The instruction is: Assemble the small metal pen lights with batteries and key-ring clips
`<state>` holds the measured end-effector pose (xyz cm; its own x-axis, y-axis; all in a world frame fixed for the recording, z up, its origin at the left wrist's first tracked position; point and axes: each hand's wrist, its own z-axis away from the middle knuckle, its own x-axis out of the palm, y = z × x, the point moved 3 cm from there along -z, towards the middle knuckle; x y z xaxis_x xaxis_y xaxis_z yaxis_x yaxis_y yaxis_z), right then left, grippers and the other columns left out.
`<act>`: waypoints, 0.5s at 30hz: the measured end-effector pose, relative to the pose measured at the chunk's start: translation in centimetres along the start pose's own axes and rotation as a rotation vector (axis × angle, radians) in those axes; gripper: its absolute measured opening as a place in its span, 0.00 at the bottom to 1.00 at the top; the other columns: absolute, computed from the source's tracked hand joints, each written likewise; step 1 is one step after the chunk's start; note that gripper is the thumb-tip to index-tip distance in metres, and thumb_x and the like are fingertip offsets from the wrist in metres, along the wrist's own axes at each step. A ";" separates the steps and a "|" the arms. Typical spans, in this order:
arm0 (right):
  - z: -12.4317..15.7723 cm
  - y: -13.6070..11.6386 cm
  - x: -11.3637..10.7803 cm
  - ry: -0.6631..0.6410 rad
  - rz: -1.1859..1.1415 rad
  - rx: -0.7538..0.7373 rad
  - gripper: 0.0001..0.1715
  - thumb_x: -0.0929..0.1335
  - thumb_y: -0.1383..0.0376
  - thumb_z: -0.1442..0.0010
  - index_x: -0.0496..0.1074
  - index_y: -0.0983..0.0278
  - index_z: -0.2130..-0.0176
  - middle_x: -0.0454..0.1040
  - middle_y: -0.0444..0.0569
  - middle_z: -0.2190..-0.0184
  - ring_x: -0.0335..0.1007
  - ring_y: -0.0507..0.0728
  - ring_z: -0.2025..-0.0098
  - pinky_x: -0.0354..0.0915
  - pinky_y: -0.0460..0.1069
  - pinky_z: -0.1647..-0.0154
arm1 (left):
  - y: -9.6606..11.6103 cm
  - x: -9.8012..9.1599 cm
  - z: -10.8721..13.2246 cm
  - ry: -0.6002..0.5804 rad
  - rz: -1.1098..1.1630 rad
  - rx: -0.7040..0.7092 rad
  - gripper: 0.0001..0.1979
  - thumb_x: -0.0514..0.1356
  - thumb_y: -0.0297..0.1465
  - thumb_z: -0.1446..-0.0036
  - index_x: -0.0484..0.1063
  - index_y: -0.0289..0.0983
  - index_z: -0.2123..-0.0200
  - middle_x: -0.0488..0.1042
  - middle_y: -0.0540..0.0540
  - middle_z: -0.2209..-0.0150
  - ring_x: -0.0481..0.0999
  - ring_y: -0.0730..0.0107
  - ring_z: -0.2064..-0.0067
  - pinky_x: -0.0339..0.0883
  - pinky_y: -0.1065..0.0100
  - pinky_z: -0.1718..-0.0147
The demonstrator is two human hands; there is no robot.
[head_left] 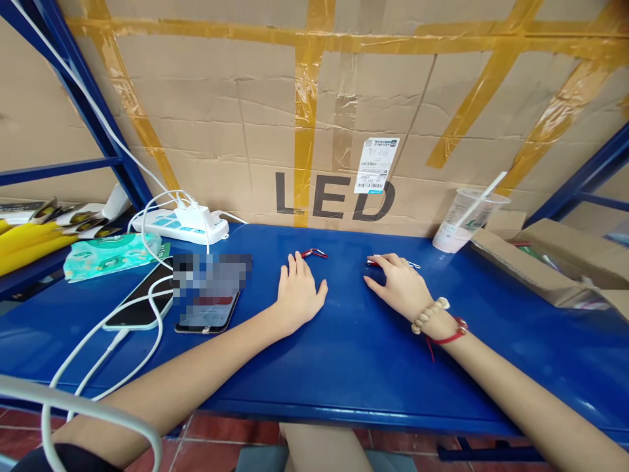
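My left hand [299, 295] lies flat on the blue table [339, 347], with the thumb spread away from the fingers. Just beyond its fingertips is a small red piece with a carabiner clip [319, 254], partly covered by the fingers. To the right, my right hand [400, 285] rests palm down, its thumb apart. Its fingers lie over a second small red piece [372, 263], which also has a metal clip [415, 265] showing past the knuckles. Most of this second piece is hidden. A beaded bracelet and a red cord circle the right wrist.
At the left lie two phones [142, 305] [211, 308], white cables, a power strip [196, 226] and a green tissue pack [111, 255]. A plastic cup with a straw [462, 223] stands at the back right, beside an open cardboard box [545, 262]. A large taped carton [246, 131] forms the back.
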<state>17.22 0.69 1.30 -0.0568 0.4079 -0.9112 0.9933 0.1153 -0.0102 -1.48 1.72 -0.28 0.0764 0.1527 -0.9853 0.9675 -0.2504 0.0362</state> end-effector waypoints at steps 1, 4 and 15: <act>0.0 0.0 -0.1 -0.011 0.018 0.013 0.19 0.64 0.60 0.44 0.68 0.63 0.54 0.69 0.53 0.56 0.65 0.61 0.55 0.64 0.53 0.57 | 0.0 0.0 0.0 -0.005 -0.006 -0.002 0.32 0.41 0.41 0.41 0.53 0.20 0.42 0.47 0.30 0.38 0.45 0.48 0.37 0.46 0.53 0.43; 0.1 -0.1 -0.3 -0.044 0.052 0.040 0.19 0.63 0.59 0.44 0.68 0.62 0.53 0.69 0.53 0.55 0.65 0.61 0.55 0.63 0.53 0.57 | 0.0 0.1 0.0 -0.006 -0.011 -0.007 0.33 0.41 0.41 0.41 0.52 0.20 0.41 0.46 0.30 0.38 0.43 0.46 0.37 0.45 0.51 0.43; 0.2 0.0 0.1 -0.030 0.074 0.026 0.18 0.62 0.58 0.43 0.68 0.62 0.54 0.69 0.55 0.57 0.65 0.62 0.55 0.63 0.54 0.59 | 0.2 -0.4 0.3 0.080 0.043 0.041 0.27 0.44 0.37 0.40 0.56 0.27 0.43 0.54 0.33 0.40 0.52 0.49 0.40 0.48 0.51 0.44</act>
<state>17.26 0.51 1.16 0.0192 0.3872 -0.9218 0.9970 0.0622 0.0468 -1.43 1.28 0.07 0.1379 0.2166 -0.9665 0.9523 -0.2970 0.0693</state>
